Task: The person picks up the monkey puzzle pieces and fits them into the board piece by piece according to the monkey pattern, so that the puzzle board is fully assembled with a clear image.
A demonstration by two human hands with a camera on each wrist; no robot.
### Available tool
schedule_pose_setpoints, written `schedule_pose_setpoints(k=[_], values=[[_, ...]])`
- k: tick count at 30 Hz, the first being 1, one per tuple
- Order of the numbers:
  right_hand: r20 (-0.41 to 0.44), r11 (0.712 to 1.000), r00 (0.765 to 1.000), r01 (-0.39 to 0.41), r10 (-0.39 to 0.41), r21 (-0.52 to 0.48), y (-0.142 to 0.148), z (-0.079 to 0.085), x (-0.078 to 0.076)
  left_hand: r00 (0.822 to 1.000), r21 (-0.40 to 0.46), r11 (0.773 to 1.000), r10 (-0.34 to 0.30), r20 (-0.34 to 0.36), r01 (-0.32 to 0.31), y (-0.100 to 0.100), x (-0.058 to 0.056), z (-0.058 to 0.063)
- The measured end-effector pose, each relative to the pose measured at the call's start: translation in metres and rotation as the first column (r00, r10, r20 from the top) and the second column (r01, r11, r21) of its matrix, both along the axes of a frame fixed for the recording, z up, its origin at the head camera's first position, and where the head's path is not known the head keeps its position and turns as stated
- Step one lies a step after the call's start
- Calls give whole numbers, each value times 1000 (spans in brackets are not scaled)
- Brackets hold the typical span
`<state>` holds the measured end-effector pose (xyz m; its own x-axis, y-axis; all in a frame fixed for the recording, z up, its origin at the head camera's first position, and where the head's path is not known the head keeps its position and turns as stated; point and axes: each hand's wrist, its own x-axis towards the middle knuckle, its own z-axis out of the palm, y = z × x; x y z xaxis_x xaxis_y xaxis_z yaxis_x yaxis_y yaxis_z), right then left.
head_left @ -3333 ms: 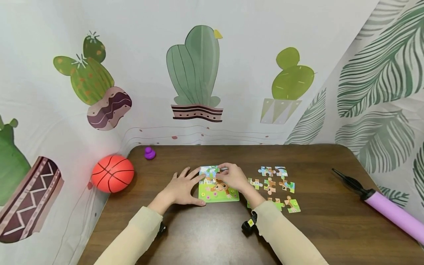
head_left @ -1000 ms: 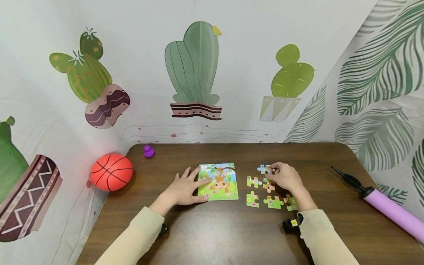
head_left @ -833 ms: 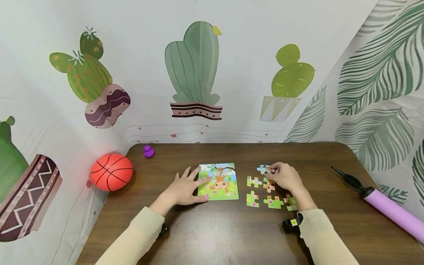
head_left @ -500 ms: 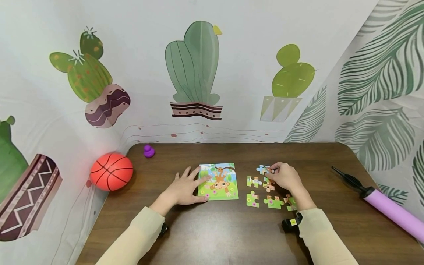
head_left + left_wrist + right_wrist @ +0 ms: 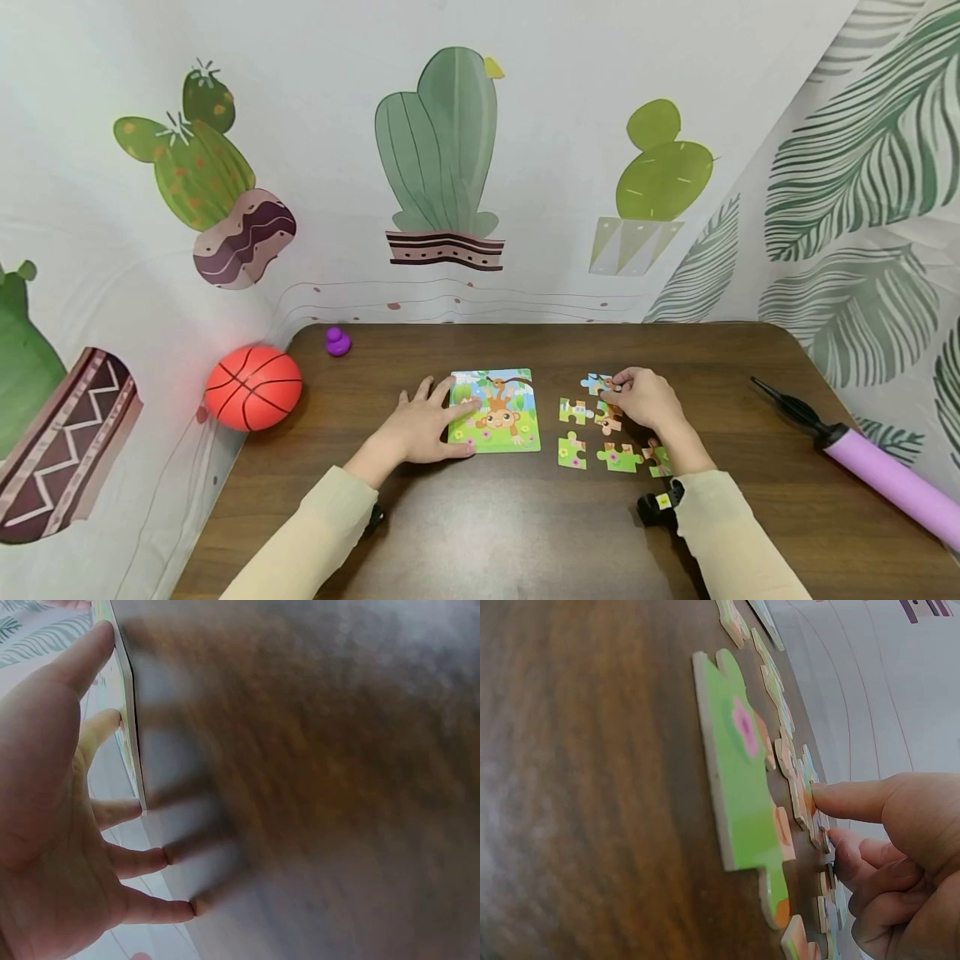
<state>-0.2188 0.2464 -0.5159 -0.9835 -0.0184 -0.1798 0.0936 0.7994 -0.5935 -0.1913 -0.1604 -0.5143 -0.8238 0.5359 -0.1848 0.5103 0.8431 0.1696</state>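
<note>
1. While the L hand (image 5: 423, 427) lies spread, fingers apart w/ index + thumb on the picture board (image 5: 506, 437), the R hand (image 5: 648, 404) has thumb + index together on the blue pc (image 5: 595, 382), at its R end; exact contact partly hidden.
2. Posn: blue pc on table (image 5: 480, 525), R of board, far row of the loose pcs (image 5: 572, 454), just beyond monkey-face pc (image 5: 609, 425). Flat or barely lifted, can't tell.
3. Handling (est.): light, stiff; flower pc (image 5: 742, 814) shows pale cut edge, prob. thick card or thin wood. Printed face maybe slippery. Knobs = weak pts, could chip.
4. Hold (est.): pinch opp. cut edges across body, not by a knob. Board liable to slide; flat fingers nr L edge should steady it.
5. Text: yellow label (image 5: 663, 502) on R wrist cam (image 5: 649, 510), too small to read. No brand legible.
</note>
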Motion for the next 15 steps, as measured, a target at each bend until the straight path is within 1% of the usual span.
schedule_pose_setpoints(k=[5,8,11,15], values=[[-1,1000,1000,1,-1,-10,-1,1,-1,1000,6,1000,5,-6,-5,1,0,0],[-13,1000,1000,-8,8,-7,-1,2,-1,1000,-5,1000,7,-8,-7,2,0,0],[-17,1000,1000,-12,12,0,0,2,-2,1000,2,1000,3,-16,-3,2,0,0],[-10,1000,1000,-16,16,6,0,2,-3,1000,4,1000,4,-9,-4,2,1,2]])
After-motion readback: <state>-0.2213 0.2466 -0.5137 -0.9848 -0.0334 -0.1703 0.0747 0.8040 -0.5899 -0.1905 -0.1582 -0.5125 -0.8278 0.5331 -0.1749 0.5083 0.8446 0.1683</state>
